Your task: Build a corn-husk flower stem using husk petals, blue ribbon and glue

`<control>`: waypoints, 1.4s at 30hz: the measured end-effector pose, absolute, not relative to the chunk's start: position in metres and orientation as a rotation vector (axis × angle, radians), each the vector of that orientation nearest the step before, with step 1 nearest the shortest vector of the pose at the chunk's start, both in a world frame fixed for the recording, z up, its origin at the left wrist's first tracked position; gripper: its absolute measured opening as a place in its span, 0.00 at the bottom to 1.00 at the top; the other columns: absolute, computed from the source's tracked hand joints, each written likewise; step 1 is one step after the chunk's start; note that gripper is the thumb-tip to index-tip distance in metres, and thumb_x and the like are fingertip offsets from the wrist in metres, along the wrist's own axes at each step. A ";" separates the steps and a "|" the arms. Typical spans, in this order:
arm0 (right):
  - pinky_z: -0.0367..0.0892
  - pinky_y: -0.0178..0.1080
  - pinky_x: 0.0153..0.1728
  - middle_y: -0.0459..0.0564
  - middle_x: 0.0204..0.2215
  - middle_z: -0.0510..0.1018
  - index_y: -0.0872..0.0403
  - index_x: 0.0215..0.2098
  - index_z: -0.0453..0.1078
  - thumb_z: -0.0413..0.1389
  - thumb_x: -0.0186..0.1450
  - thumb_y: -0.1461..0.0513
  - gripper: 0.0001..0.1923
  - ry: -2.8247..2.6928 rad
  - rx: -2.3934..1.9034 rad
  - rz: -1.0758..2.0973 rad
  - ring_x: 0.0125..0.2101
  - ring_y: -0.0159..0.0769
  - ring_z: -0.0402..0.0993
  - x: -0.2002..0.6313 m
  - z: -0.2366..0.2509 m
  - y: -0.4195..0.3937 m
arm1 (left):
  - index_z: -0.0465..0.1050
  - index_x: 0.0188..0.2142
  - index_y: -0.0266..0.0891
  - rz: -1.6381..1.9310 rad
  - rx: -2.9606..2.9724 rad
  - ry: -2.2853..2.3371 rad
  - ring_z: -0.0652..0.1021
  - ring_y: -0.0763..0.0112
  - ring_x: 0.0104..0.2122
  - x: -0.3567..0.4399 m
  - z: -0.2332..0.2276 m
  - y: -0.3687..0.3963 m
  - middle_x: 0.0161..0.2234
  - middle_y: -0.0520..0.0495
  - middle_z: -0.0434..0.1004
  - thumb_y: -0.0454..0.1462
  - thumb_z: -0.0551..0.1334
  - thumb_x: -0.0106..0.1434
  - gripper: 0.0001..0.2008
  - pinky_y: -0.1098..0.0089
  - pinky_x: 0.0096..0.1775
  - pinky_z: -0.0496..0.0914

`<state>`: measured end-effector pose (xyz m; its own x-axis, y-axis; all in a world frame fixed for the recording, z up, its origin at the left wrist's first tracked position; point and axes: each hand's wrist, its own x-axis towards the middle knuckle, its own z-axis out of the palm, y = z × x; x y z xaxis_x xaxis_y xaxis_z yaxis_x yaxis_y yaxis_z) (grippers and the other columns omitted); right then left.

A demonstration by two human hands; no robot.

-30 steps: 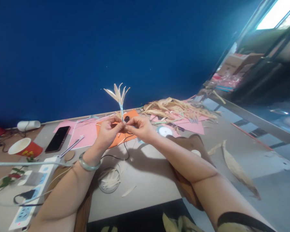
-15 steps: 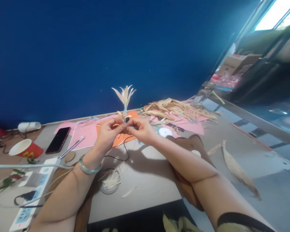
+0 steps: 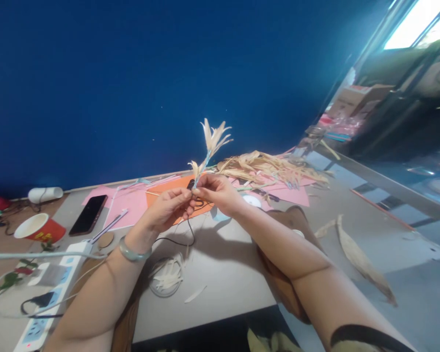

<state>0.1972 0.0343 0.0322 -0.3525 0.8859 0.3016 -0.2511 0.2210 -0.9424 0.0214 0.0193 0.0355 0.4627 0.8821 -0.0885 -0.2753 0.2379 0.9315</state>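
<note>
The flower stem point(image 3: 210, 146) pinched between the left hand point(image 3: 168, 210) and right hand point(image 3: 216, 191) looks like dry, matt husk, pale and papery, with a thin bluish wrap along it. Beyond the right hand lies a husk pile point(image 3: 271, 168), fibrous and rough. Under the hands the paper sheets point(image 3: 132, 200), pink and orange, are flat and matt. The counter point(image 3: 227, 274) is smooth, dull grey. On the left wrist sits a glossy, stone-like bangle point(image 3: 132, 252). Left of it, the phone point(image 3: 88, 215) shows shiny black glass, and the cup point(image 3: 40, 227) looks like coated paper.
</note>
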 end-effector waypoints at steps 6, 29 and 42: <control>0.64 0.32 0.25 0.44 0.24 0.75 0.56 0.27 0.69 0.69 0.50 0.48 0.23 -1.390 -0.750 1.291 0.23 0.27 0.68 0.193 0.028 0.034 | 0.73 0.25 0.35 1.023 1.007 0.767 0.70 0.81 0.20 0.028 0.031 0.020 0.24 0.50 0.74 0.45 0.75 0.49 0.17 0.79 0.19 0.59; 0.69 0.34 0.30 0.43 0.23 0.72 0.53 0.26 0.68 0.67 0.55 0.52 0.17 -1.305 -0.772 1.172 0.26 0.29 0.68 0.183 0.029 0.018 | 0.74 0.29 0.40 1.633 1.646 1.057 0.76 0.70 0.26 0.040 0.009 0.008 0.25 0.50 0.77 0.40 0.68 0.59 0.07 0.71 0.33 0.70; 0.55 0.31 0.20 0.40 0.20 0.67 0.55 0.25 0.70 0.69 0.53 0.54 0.16 -1.462 -0.580 1.533 0.21 0.24 0.58 0.186 0.032 0.016 | 0.82 0.35 0.40 1.047 1.524 0.563 0.74 0.60 0.45 0.008 0.029 0.030 0.41 0.43 0.76 0.43 0.64 0.63 0.10 0.60 0.51 0.68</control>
<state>0.1862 0.0161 0.0320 -0.4753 0.8444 0.2472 -0.2873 0.1167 -0.9507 0.0083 0.0305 0.0293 0.4880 0.8175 0.3059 -0.1952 -0.2394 0.9511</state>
